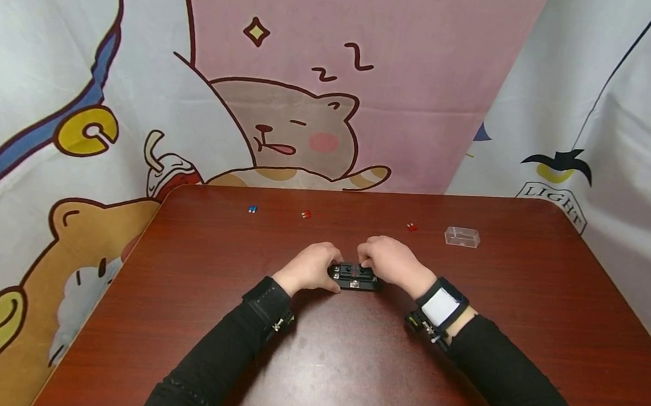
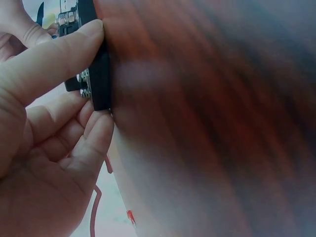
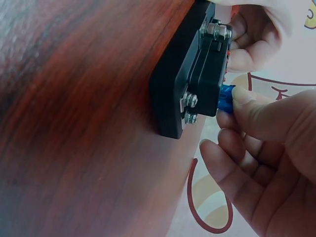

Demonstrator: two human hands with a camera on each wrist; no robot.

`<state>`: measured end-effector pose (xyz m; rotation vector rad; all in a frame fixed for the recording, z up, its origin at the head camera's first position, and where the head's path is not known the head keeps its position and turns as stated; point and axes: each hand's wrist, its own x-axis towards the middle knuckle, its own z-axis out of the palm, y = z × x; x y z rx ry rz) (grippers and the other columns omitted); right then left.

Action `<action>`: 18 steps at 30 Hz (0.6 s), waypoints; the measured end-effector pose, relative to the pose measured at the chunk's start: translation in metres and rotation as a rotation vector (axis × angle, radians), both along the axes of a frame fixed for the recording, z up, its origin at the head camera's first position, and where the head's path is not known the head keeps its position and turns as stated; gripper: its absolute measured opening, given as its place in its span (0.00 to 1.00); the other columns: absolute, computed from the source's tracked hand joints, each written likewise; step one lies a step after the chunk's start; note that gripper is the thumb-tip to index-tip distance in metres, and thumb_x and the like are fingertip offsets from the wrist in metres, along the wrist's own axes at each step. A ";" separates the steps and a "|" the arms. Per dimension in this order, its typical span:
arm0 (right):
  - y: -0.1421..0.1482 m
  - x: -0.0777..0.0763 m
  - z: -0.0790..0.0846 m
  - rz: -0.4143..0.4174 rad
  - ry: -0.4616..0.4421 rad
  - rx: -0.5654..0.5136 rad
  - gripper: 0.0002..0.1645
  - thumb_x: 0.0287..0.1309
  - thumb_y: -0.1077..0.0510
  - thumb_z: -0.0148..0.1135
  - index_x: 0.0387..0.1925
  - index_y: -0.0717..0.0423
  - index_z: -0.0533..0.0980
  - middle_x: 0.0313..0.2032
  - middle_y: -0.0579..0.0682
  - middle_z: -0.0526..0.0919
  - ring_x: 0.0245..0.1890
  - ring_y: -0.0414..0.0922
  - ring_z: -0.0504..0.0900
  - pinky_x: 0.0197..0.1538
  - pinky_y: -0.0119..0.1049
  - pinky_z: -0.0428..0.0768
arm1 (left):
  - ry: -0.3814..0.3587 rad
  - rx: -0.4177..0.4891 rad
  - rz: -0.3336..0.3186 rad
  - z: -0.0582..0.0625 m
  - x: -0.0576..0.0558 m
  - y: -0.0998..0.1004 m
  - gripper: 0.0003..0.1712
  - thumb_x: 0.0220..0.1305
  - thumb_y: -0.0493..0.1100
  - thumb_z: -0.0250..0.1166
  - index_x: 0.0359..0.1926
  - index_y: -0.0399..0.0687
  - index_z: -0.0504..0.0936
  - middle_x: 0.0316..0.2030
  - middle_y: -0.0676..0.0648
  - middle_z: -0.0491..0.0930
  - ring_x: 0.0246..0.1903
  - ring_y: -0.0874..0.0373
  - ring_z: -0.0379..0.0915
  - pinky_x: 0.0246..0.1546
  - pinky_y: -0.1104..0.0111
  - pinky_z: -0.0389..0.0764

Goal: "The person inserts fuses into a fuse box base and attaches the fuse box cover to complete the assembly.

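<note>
Pinching a small blue piece (image 3: 226, 98) between thumb and finger, the right hand (image 1: 392, 262) holds it against the top of a black block (image 1: 355, 285); the right wrist view shows this, while the head view does not let me make the piece out. How deep it sits, I cannot tell. The left hand (image 1: 311, 269) grips the block's nine o'clock end, and the left wrist view shows its thumb along the block's side. In the head view, around the block on the table (image 1: 323, 381), blue bits (image 1: 253, 209) lie at ten o'clock and a clear box (image 1: 462, 237) at two.
</note>
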<state>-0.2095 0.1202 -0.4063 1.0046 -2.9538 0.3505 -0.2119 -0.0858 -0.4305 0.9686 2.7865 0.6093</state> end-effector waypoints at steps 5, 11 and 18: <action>0.001 -0.001 -0.001 0.012 0.002 -0.016 0.09 0.57 0.63 0.70 0.26 0.48 0.79 0.26 0.43 0.74 0.29 0.41 0.73 0.35 0.38 0.76 | -0.002 0.003 0.002 0.000 0.000 0.000 0.24 0.37 0.45 0.84 0.37 0.45 0.84 0.34 0.51 0.77 0.33 0.59 0.72 0.39 0.66 0.74; 0.007 -0.004 0.000 0.030 -0.001 -0.056 0.06 0.57 0.61 0.71 0.27 0.48 0.83 0.27 0.41 0.78 0.30 0.40 0.76 0.38 0.39 0.77 | -0.004 -0.002 0.004 0.001 0.000 0.000 0.24 0.37 0.46 0.84 0.37 0.45 0.84 0.34 0.50 0.78 0.34 0.59 0.72 0.40 0.66 0.74; 0.029 -0.011 0.008 -0.008 0.068 -0.072 0.03 0.56 0.60 0.72 0.34 0.50 0.86 0.33 0.44 0.84 0.37 0.44 0.81 0.43 0.43 0.80 | -0.007 -0.020 0.012 0.001 0.000 0.001 0.25 0.38 0.47 0.84 0.39 0.45 0.84 0.35 0.51 0.78 0.35 0.58 0.73 0.41 0.65 0.74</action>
